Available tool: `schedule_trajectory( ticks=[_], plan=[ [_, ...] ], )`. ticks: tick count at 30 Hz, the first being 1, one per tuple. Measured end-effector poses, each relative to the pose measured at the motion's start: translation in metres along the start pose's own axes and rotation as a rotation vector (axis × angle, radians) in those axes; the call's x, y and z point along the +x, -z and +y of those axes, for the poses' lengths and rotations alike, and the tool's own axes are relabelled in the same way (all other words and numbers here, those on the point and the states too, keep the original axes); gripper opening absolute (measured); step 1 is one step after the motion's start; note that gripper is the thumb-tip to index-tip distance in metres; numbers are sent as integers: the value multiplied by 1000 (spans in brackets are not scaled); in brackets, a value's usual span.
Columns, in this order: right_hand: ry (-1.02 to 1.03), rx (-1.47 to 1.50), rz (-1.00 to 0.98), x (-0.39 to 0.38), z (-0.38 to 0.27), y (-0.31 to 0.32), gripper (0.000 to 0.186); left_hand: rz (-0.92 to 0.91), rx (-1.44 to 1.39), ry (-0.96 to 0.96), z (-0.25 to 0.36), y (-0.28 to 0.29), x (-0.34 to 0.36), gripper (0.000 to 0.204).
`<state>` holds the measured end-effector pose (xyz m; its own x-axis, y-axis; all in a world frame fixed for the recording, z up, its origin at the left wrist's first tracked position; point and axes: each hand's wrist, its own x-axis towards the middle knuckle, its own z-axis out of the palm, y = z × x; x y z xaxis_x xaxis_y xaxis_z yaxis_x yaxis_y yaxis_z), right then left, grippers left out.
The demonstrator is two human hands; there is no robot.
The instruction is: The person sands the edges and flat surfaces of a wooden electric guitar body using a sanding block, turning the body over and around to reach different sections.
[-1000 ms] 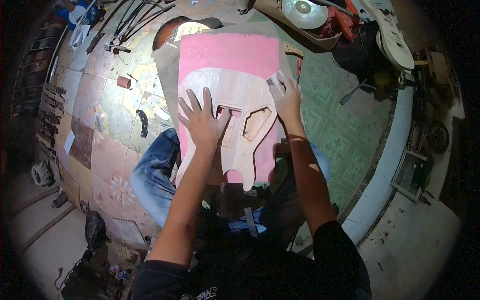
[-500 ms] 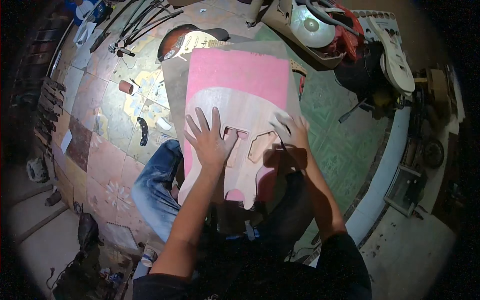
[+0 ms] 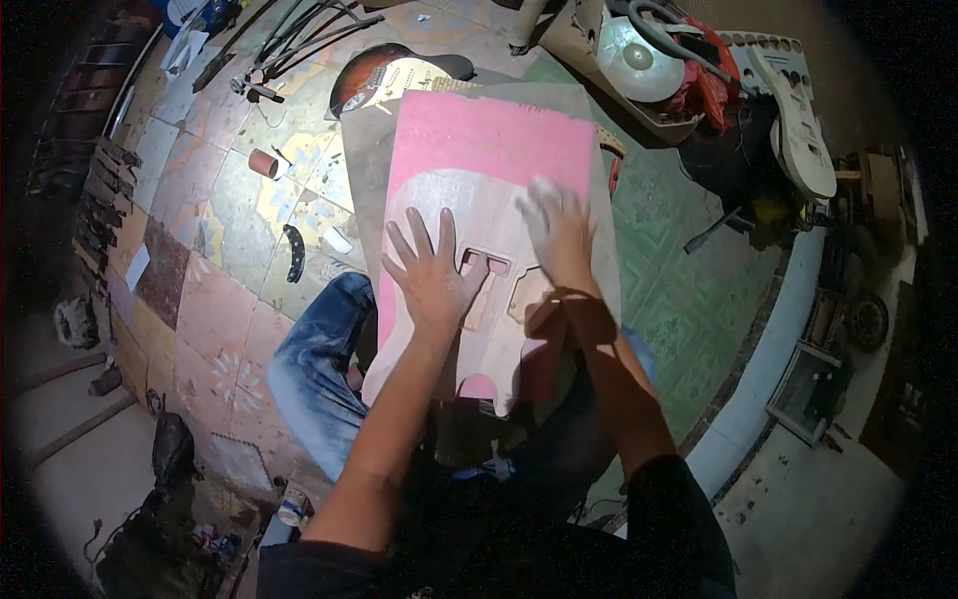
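Observation:
An unpainted pale wood electric guitar body (image 3: pixel 449 198), with routed cavities, lies flat on a pink board (image 3: pixel 489 135) in front of me. My left hand (image 3: pixel 433 275) rests on its left half, fingers spread, with the thumb at the edge of the upper cavity. Over the upper right part of the body is my right hand (image 3: pixel 564 235). Its fingers are stretched forward and smeared by motion. Whether anything lies under that palm is hidden. A large grey sheet (image 3: pixel 364 180) is beneath the pink board.
A sunburst electric guitar (image 3: pixel 374 80) lies behind the board. On the tiled floor at left are a reddish-brown cylinder (image 3: pixel 263 163) and a curved black piece (image 3: pixel 293 253). Another pale guitar body (image 3: pixel 803 150) leans at the far right, near a box (image 3: pixel 664 128) of odds and ends.
My right hand has moved up and left, from the right edge of the guitar body onto its upper right part. My left hand stays spread on the wood. The whole view has shifted slightly.

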<state>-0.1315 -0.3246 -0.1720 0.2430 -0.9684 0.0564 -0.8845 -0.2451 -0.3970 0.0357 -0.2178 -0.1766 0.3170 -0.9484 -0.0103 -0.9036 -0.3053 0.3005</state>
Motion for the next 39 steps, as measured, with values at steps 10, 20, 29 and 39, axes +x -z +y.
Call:
schedule_trajectory(
  ticks=[10, 20, 29, 39],
  plan=[
    [91, -12, 26, -13, -9, -9, 35, 6, 16, -14, -1, 0, 1, 84],
    [92, -23, 58, -16, -10, -11, 35, 11, 14, -4, 2, 1, 1, 85],
    [95, -74, 96, -47, 1, -10, 34, -22, 1, 16, 3, 1, 1, 85],
    [118, -106, 174, -46, 4, -28, 35, 27, 26, 15, -6, 3, 1, 83]
  ],
)
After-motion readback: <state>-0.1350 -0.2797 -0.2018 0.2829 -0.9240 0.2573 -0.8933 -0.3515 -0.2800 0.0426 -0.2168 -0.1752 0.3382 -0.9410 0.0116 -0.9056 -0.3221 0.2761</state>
